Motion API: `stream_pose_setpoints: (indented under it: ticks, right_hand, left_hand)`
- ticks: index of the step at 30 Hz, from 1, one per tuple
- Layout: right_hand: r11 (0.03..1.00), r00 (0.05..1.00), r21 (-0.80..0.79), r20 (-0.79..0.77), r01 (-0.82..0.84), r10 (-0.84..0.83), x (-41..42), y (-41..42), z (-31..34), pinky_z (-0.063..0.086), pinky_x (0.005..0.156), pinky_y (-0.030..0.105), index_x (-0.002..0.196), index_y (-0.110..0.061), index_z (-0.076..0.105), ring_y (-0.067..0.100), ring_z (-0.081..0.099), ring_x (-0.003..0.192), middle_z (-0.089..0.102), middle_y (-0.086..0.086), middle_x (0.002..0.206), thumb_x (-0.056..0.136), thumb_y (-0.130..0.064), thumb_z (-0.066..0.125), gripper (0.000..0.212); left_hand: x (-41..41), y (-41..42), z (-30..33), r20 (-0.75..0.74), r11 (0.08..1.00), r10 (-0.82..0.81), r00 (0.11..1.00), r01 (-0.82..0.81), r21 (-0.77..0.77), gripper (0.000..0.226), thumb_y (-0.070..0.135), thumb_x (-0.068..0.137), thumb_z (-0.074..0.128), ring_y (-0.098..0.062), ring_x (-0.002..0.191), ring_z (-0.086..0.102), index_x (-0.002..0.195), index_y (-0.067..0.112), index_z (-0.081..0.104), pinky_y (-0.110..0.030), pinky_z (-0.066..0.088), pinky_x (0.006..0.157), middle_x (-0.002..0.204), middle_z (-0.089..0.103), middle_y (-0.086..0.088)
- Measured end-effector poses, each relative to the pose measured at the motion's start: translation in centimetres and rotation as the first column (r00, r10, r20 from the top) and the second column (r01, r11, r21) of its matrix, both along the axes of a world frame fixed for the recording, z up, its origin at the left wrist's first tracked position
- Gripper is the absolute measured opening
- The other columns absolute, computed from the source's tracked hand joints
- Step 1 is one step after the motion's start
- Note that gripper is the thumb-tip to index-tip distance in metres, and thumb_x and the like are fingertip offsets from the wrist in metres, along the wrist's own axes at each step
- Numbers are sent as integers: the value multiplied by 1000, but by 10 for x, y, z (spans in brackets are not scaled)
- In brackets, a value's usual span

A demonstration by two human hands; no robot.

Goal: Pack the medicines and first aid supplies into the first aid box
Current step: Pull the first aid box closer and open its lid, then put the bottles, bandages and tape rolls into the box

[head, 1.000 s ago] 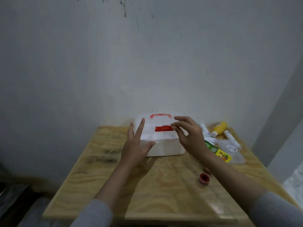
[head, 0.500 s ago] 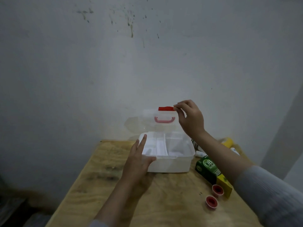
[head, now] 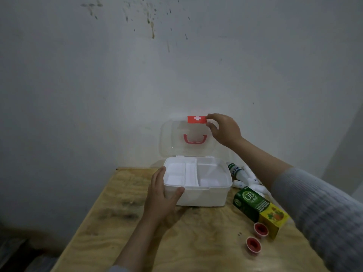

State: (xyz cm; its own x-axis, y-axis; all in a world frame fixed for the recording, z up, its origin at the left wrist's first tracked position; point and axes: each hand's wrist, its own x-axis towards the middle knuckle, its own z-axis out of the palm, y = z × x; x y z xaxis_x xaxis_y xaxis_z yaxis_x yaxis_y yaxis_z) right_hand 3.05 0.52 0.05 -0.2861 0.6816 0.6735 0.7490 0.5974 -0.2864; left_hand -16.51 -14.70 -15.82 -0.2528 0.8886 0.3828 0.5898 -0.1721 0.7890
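Observation:
The white first aid box stands open at the far side of the wooden table, its divided inner tray showing. Its clear lid, with a red handle and a red latch bearing a white cross, is upright against the wall. My right hand pinches the lid's top edge beside the latch. My left hand grips the box's front left corner. Right of the box lie a green and yellow medicine carton, two small red-capped pots, a white tube and white rolled supplies.
The wooden table butts against a stained white wall. Its left edge drops to a dark floor. My right forearm in a grey sleeve hangs over the supplies at the right.
The lid was shut a second ago; my right hand has swung it up to fully upright against the wall. My left hand has stayed on the box's front left corner.

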Motion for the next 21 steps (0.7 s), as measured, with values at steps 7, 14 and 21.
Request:
stream_pose_setpoints:
  ticks: [7,14,21]
  right_hand:
    - [1000,996,-8,92,-19,20,66,-33,-11,44,93,37,109,-15,66,26,59,109,67,8,118,88,-21,60,23]
    - [958,977,-216,-60,189,-206,151,-75,-65,52,76,34,97,-12,70,24,66,80,72,10,97,82,-12,66,16]
    - [820,929,-456,47,346,-366,178,-63,-118,53,80,36,105,-15,69,27,65,92,71,13,106,81,-14,61,26]
  left_hand:
    - [12,2,-1,109,994,61,992,-71,84,69,56,81,52,-5,129,30,141,29,32,-45,41,106,147,33,9]
    - [20,3,-4,191,983,86,978,-114,142,64,40,83,64,-12,131,37,139,23,39,-46,42,106,145,39,5]
    - [26,2,-3,218,978,117,969,-151,145,65,37,83,66,-17,132,38,140,23,39,-47,43,104,146,39,2]
